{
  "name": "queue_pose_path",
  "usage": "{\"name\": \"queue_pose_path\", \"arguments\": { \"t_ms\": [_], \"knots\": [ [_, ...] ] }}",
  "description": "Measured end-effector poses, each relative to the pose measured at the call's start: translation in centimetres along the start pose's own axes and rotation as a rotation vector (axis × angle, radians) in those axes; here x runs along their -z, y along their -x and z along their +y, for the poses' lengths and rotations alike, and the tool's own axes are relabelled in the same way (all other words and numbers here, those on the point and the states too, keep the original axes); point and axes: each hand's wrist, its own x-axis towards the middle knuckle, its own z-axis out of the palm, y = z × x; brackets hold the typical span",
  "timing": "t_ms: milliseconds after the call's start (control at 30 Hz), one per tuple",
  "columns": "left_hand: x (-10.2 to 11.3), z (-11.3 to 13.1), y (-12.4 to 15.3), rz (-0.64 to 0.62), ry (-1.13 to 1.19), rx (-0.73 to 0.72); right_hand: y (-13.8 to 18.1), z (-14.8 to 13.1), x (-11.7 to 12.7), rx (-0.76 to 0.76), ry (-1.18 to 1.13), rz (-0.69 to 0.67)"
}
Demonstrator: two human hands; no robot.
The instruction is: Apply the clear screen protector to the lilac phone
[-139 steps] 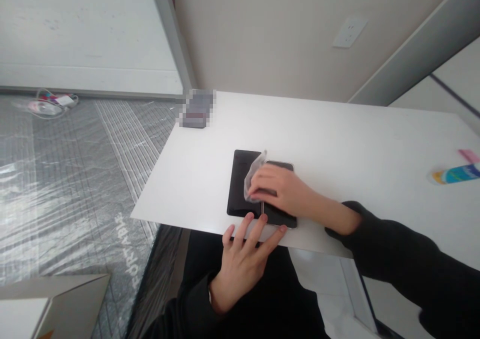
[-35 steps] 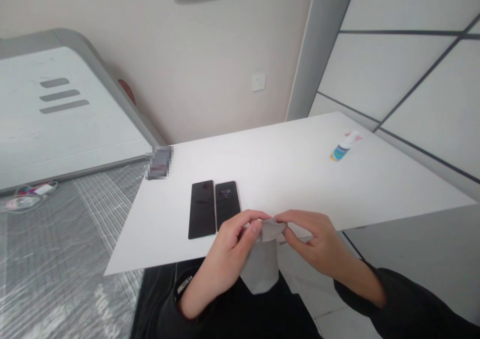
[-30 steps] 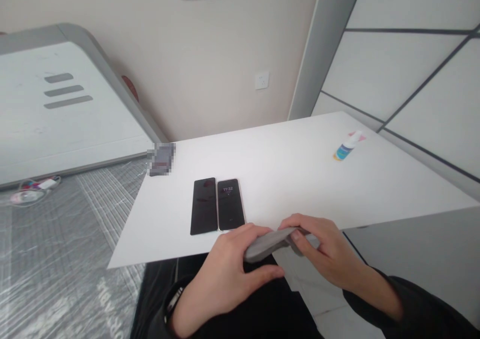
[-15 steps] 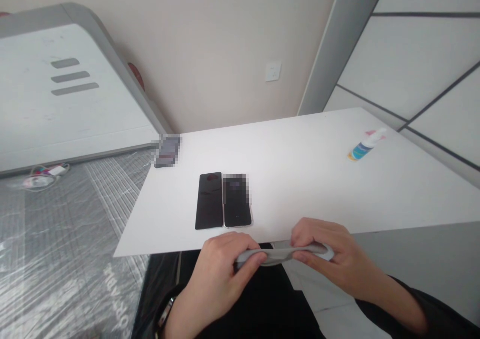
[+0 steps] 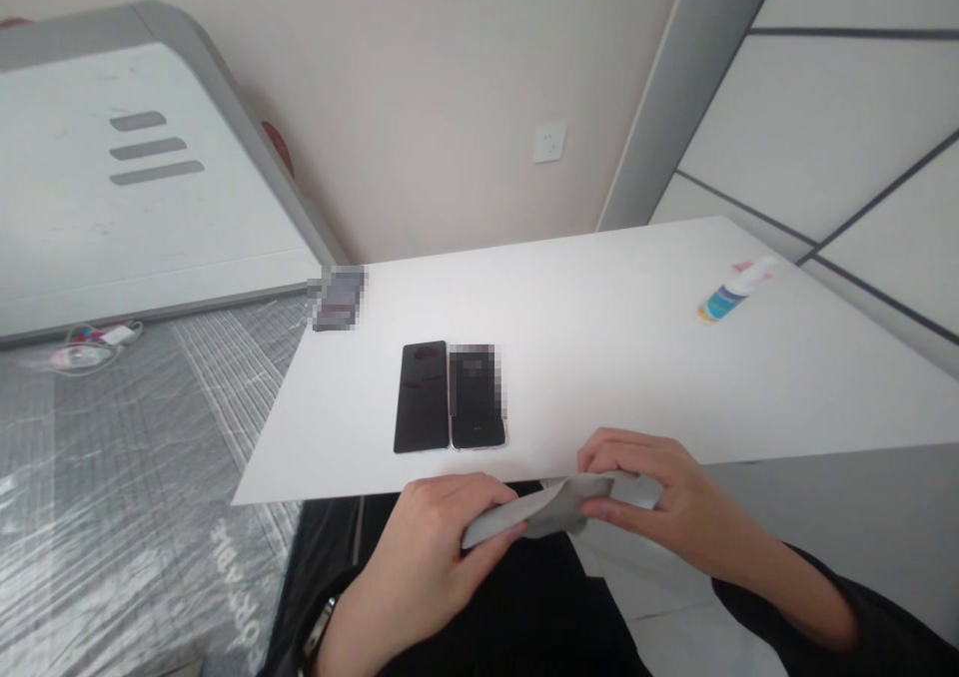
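A grey cloth [image 5: 550,507] is stretched between both hands just off the near edge of the white table [image 5: 636,338], its long axis running from 8 o'clock up to 2 o'clock. The left hand [image 5: 435,547] pinches its lower end and the right hand [image 5: 651,492] pinches the upper end. Two dark phones [image 5: 450,395] lie side by side at 11 o'clock from the cloth, long axes towards 12, and a small spray bottle [image 5: 730,291] lies well apart at 2 o'clock.

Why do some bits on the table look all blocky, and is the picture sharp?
Head view: the screen of the right phone and a small thing at the table's far left corner are pixelated into squares. Head view: soft, even light, no glare; the left hand, right hand and grey cloth look slightly soft; straight lines lean.
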Motion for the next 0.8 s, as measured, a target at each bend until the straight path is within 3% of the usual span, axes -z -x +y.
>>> {"name": "queue_pose_path", "arguments": {
  "t_ms": [367,467,667,733,800],
  "knots": [
    [0.7,-0.9,-0.2,0.077,-0.012,-0.057,0.3,0.7,1.3,-0.026,-0.010,0.068],
    [1.0,-1.0,-2.7,0.160,-0.022,-0.101,-1.2,1.2,2.7,-0.021,0.073,0.136],
    [3.4,0.1,-9.9,0.422,-0.122,-0.327,-5.6,0.5,7.8,0.135,0.210,0.464],
    [3.5,0.2,-11.1,0.449,-0.188,-0.394,-5.9,0.4,8.8,0.195,0.251,0.495],
    [3.0,-0.3,-11.4,0.398,-0.245,-0.438,-5.2,1.4,9.1,0.230,0.293,0.438]
  ]
}}
